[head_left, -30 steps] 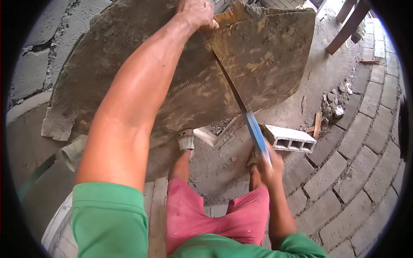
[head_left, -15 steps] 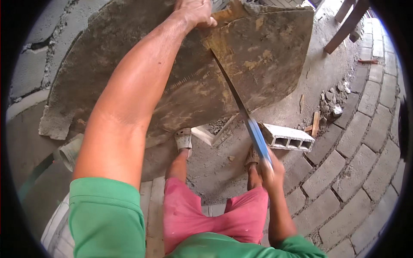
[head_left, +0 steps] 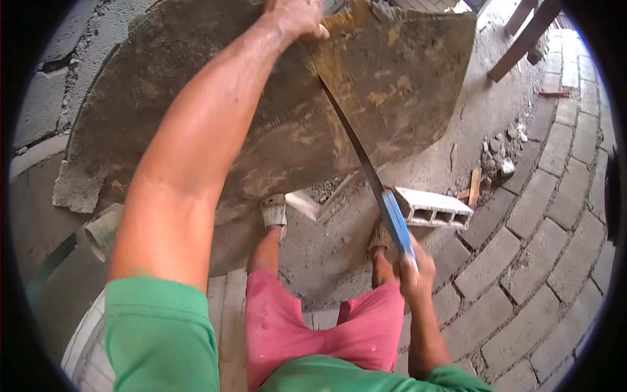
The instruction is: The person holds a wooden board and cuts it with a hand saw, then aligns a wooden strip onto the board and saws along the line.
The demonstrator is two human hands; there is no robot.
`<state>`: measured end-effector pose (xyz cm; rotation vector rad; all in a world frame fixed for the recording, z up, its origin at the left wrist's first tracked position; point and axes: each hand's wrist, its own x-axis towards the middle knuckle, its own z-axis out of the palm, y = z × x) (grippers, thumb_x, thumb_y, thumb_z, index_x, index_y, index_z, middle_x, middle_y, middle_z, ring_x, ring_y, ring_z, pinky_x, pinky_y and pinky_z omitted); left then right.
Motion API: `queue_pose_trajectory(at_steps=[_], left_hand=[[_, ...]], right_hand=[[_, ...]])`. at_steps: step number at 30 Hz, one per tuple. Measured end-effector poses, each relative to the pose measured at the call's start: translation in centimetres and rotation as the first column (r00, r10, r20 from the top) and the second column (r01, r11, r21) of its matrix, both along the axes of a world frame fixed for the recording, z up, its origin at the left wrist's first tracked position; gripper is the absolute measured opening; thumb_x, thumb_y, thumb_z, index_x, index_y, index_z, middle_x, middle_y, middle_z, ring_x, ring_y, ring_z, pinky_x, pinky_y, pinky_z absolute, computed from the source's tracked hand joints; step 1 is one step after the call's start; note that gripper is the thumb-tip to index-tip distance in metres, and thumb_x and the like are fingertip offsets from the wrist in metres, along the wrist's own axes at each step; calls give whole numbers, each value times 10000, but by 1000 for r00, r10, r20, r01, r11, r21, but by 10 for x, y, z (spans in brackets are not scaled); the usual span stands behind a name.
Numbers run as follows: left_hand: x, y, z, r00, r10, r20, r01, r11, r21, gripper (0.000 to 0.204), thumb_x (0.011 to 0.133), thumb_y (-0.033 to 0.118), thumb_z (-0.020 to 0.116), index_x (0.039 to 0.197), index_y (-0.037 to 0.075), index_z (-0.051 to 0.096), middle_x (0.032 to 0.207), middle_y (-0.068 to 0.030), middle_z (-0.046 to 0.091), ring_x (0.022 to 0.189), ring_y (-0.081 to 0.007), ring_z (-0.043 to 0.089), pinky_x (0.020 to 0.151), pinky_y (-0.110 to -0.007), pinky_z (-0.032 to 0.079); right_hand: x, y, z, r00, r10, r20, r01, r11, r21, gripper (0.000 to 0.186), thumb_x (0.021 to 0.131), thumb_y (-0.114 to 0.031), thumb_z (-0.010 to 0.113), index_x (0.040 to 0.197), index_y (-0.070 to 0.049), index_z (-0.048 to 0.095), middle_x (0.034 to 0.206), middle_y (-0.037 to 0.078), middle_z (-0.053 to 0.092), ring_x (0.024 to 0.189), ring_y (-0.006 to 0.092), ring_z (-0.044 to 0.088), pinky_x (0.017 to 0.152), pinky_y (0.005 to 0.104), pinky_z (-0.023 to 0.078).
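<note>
A broad, dirt-stained board (head_left: pixel 392 85) with ragged edges leans in front of me, bare wood showing in yellowish scrapes. My left hand (head_left: pixel 295 18) grips its upper edge, thumb on the near face and the other fingers partly hidden. In my right hand (head_left: pixel 417 266), closed round its blue handle, is a handsaw (head_left: pixel 356 140). The dark blade slants up and left across the board, its far end meeting a thin dark cut line that runs up toward my left hand.
A hollow concrete block (head_left: pixel 434 208) lies beside my right foot, with wood scraps (head_left: pixel 475 188) and rubble (head_left: pixel 499 157) past it. Paving blocks (head_left: pixel 529 228) cover the right side. A pipe end (head_left: pixel 101 234) sits at left; dark wooden legs (head_left: pixel 526 39) stand far right.
The saw has come slightly back toward me with my right hand, and more of the cut line shows above the blade. My left hand keeps its place on the board.
</note>
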<state>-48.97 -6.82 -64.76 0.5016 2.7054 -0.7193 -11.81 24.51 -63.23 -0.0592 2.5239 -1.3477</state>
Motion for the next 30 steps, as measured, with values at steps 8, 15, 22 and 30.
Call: queue_pose_trajectory(at_steps=[8,15,22,30], left_hand=[[-29,28,-4,997,-8,-82,15,997,77,614,849,623,614,1108,97,795,1146,-142,765,1109,-284,715,985,-484,487],[-4,-2,-2,998,13,-69,-13,1000,11,690,864,650,609,1147,41,768,1163,-184,751,1121,-296,710,1025,-471,476],[-38,28,-13,995,47,-91,-39,995,87,628,863,632,608,1095,79,795,1118,-151,770,1107,-276,717,1025,-515,454],[0,-4,-7,985,-11,-173,43,982,182,640,788,670,741,947,52,784,806,-154,763,781,-293,763,727,-433,576]], right_hand=[[-150,-90,-133,984,-176,34,178,944,-277,473,1040,-318,592,1429,-50,590,830,157,651,728,158,593,713,309,510],[-6,2,-1,983,-50,176,75,988,-136,585,1006,-404,518,1456,-37,587,1130,157,748,961,223,726,886,360,545],[-145,-88,-119,983,-182,29,184,959,-215,449,1032,-318,607,1394,-52,615,905,176,713,799,232,674,783,348,537],[-26,-10,17,970,-69,235,99,988,-116,522,1017,-332,539,1434,-20,586,1222,211,721,1114,246,712,980,373,517]])
